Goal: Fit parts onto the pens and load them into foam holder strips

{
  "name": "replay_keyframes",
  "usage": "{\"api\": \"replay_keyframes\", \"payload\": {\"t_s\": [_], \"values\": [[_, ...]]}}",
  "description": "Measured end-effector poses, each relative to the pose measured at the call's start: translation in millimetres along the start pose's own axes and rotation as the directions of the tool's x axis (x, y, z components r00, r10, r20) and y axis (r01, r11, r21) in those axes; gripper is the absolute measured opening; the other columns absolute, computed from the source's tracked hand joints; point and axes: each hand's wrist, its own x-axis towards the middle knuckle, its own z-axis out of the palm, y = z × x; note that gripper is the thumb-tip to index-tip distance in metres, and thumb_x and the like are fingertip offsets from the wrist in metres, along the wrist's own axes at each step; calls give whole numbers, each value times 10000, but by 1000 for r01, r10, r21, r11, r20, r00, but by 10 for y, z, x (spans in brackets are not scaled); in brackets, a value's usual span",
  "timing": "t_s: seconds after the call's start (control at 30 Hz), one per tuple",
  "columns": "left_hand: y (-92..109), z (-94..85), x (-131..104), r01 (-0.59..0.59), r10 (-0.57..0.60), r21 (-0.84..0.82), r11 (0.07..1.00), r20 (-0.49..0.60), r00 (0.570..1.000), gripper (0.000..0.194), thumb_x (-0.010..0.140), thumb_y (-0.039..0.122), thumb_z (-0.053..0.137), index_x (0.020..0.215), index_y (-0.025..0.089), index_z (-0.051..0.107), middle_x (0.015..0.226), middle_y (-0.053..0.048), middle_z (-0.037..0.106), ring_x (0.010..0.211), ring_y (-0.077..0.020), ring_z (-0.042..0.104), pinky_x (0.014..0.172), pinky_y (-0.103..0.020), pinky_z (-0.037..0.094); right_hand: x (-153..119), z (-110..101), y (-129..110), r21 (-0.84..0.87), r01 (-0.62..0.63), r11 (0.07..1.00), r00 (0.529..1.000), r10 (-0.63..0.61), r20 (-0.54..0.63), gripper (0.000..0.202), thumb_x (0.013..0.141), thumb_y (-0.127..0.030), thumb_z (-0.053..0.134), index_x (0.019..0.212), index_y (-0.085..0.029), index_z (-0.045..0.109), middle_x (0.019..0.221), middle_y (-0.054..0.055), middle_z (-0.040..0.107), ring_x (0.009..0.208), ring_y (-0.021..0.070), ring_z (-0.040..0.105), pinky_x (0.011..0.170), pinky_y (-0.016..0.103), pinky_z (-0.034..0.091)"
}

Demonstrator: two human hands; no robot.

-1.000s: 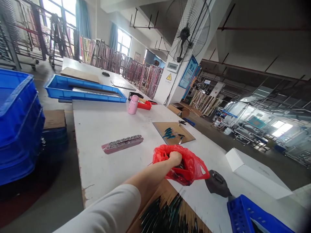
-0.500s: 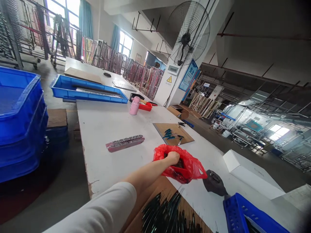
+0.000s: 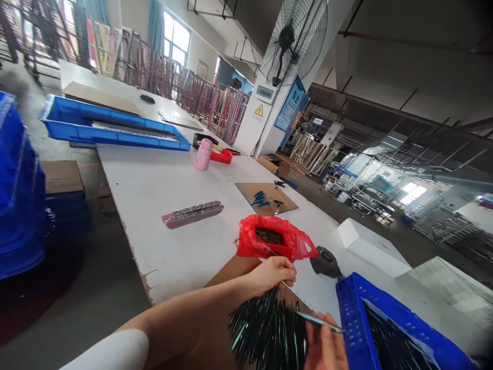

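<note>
My left hand [image 3: 274,275] is closed in a pinch just in front of a red plastic bag [image 3: 250,241]. Whatever it holds is too small to make out. The bag gapes, and a dark brown mass of thin pieces [image 3: 269,236] shows inside. My right hand [image 3: 327,341], at the lower right, grips a slender teal rod with thin pointed ends [image 3: 318,319]. Below and between both hands, many similar dark green rods [image 3: 269,329] lie fanned on brown cardboard [image 3: 215,318].
A blue perforated basket [image 3: 348,308] of dark rods stands at right, with a dark grey roll [image 3: 324,261] and white box [image 3: 372,246] behind. Further back are a board with teal-handled tools [image 3: 246,190], a pink bottle [image 3: 203,155], glittery strips [image 3: 192,215] and a long blue tray [image 3: 115,134].
My left hand has come out of the red bag and back toward the fanned rods. My right hand has entered view with a teal rod. The view has shifted slightly.
</note>
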Motion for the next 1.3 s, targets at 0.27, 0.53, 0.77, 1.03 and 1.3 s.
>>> {"api": "replay_keyframes", "payload": {"t_s": [0.27, 0.53, 0.77, 1.03, 1.3], "values": [[-161, 273, -82, 51, -37, -131, 990, 105, 994, 239, 703, 329, 612, 778, 126, 511, 719, -25, 593, 645, -90, 546, 613, -217, 397, -43, -7, 186, 220, -69, 973, 997, 76, -26, 283, 725, -339, 652, 966, -200, 595, 941, 22, 645, 904, 164, 601, 804, 305, 499], [-313, 239, -96, 191, -173, -267, 944, 92, 981, 234, 699, 324, 625, 774, 138, 505, 785, -31, 590, 756, -121, 561, 674, -258, 437, -22, -64, 276, 237, -130, 963, 990, 138, -14, 225, 688, -289, 695, 884, -207, 622, 956, 3, 648, 929, 141, 590, 823, 243, 477], [-318, 181, -57, 179, -181, -286, 941, 19, 983, 282, 668, 346, 654, 752, 123, 503, 716, -28, 589, 682, -103, 563, 677, -247, 425, -170, 104, 219, 96, -252, 963, 965, 258, -53, 429, 593, -333, 759, 961, -168, 612, 869, 47, 670, 787, 178, 627, 717, 271, 508], [-314, 209, -83, 47, -45, -257, 965, 15, 999, 303, 703, 392, 630, 765, 138, 477, 749, -34, 608, 691, -109, 571, 639, -219, 404, -75, -75, 156, -59, -121, 991, 980, 109, -169, 374, 570, -357, 760, 853, -158, 618, 752, 14, 661, 681, 167, 604, 640, 264, 486], [-371, 261, -157, 39, -29, -116, 992, 84, 996, 264, 709, 350, 628, 756, 127, 494, 709, -18, 602, 655, -93, 557, 587, -192, 392, 11, -163, 235, 29, -173, 985, 973, 175, -148, 446, 564, -379, 757, 933, -183, 603, 814, 1, 646, 746, 172, 607, 714, 300, 491]]}}
